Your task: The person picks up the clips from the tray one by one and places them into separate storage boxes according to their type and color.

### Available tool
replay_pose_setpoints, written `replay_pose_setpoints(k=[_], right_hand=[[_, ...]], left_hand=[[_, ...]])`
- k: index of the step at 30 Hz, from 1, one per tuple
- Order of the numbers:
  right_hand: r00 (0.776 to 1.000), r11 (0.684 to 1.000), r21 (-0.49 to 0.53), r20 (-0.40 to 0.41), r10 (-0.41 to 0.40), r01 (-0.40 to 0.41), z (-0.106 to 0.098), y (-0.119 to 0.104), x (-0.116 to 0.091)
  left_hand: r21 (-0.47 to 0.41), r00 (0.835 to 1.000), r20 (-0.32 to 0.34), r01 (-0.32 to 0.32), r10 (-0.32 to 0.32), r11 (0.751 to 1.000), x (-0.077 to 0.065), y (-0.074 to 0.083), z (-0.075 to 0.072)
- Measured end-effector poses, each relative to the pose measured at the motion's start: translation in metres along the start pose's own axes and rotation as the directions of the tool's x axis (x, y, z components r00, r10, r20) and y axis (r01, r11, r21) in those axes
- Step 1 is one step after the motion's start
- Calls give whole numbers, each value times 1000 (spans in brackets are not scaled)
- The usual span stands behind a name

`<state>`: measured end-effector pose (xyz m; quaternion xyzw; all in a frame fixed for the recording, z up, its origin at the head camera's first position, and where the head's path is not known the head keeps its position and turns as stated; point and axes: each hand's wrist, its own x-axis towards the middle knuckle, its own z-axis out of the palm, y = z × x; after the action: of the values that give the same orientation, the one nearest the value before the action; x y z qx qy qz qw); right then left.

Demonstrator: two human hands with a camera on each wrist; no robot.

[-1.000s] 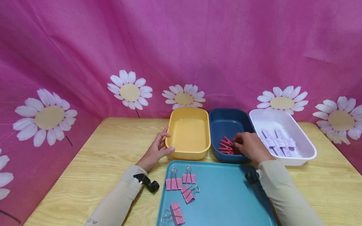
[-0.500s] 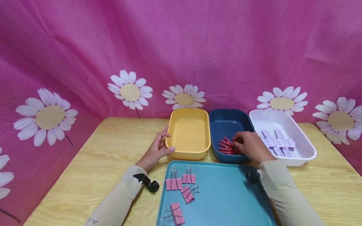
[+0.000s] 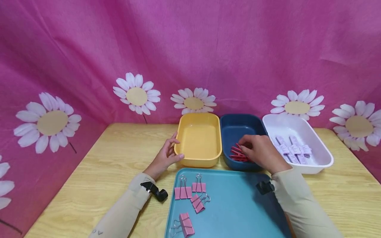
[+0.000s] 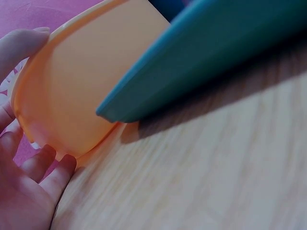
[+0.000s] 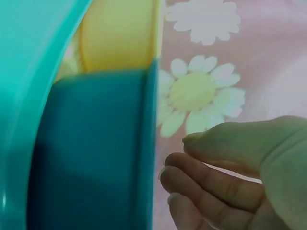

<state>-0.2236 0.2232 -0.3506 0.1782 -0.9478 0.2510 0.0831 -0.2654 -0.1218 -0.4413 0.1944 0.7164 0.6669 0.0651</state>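
My left hand holds the front left corner of a yellow bin, thumb at the rim and fingers spread along the side. In the left wrist view, the fingertips meet the bin's outer wall. My right hand reaches over a dark blue bin, fingertips right at a small heap of red clothespins. In the right wrist view, thumb and fingers are loosely bent with a gap between them, and no clothespin shows there. The hand hides part of the heap.
A teal tray lies in front of the bins with several pink binder clips on its left side. On the right stands a white bin with lilac, ruler-marked pieces. A pink flowered cloth hangs behind the wooden table.
My right hand has shifted slightly left over the red clothespins, covering more of them. The left hand stays at the yellow bin; the binder clips have not moved.
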Motion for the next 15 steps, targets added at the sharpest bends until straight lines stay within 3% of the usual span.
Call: replay_pose_setpoints(k=[15], right_hand=[[988,988,15,13,-157,157,4,-46,-10]], left_hand=[[-3,1000,3,-3,3,1000,-2,-1,1]])
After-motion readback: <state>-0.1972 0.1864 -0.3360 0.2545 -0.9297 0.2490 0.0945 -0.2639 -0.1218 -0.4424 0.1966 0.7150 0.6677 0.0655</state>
